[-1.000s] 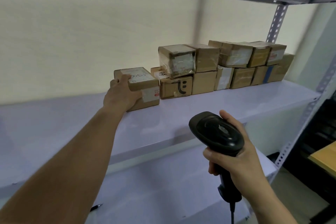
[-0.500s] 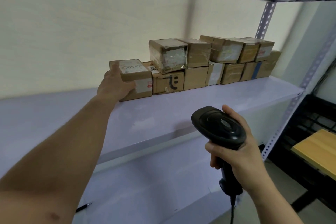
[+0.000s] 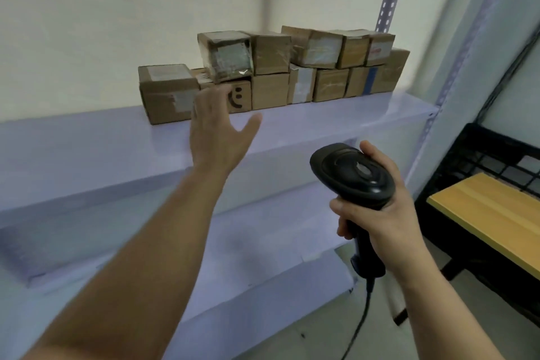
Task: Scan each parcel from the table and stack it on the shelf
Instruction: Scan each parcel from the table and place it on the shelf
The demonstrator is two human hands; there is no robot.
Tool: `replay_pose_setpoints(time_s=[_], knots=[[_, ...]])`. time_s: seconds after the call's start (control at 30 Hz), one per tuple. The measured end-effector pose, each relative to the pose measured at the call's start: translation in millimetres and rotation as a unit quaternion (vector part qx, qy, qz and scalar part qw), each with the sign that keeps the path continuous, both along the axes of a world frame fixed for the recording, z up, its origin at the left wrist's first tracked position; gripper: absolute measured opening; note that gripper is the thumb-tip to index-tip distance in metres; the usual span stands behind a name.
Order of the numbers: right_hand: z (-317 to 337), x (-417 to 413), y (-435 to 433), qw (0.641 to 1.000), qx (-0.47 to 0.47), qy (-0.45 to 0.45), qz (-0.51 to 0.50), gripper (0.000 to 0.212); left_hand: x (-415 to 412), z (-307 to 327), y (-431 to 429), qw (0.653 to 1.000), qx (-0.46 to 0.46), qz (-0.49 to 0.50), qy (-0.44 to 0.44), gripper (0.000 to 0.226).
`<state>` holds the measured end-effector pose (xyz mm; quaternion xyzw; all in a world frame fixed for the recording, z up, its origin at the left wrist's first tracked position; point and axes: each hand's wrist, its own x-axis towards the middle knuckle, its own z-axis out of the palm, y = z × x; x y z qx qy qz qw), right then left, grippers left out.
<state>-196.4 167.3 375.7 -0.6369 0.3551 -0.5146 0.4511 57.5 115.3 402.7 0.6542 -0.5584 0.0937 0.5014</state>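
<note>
While the left hand (image 3: 217, 128) hovers spread before the cardboard parcel (image 3: 166, 93) ending the row along the back edge of the shelf (image 3: 87, 149), a stray swing could knock it askew; the right hand (image 3: 377, 213) grips the barcode scanner (image 3: 350, 172).

One view only: head camera, wide-angle. It faced forward and slightly down at the shelf (image 3: 321, 125), close, with the parcels (image 3: 271, 67) upper centre. Left hand (image 3: 217, 131) and right hand (image 3: 377, 213) with scanner (image 3: 353, 175) sat low in frame, nearest the lens. Desk (image 3: 482, 213) clipped at right.
</note>
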Motion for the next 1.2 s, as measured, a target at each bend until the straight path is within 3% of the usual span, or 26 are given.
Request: replay_pose_setpoints(time_s=[0.17,0.33,0.67,1.2], knots=[[-10.2,-76.0,20.9,0.998,0.012,-0.026,-0.049,0.084,-110.7,-48.4,17.2,0.992,0.075,-0.062,0.079,0.064],[-28.3,-157.8,45.9,0.995,0.025,-0.027,-0.094,0.087,-228.3,-77.7,20.6,0.977,0.135,-0.146,0.072,0.066],[-39.0,-327.2,98.5,0.975,0.023,-0.010,-0.222,0.090,-434.8,-93.9,30.9,0.947,0.153,-0.276,0.055,0.068],[-54.4,-507.9,131.8,0.903,0.055,0.007,-0.425,0.092,-666.8,-112.2,18.8,0.857,0.202,-0.475,0.002,0.067]])
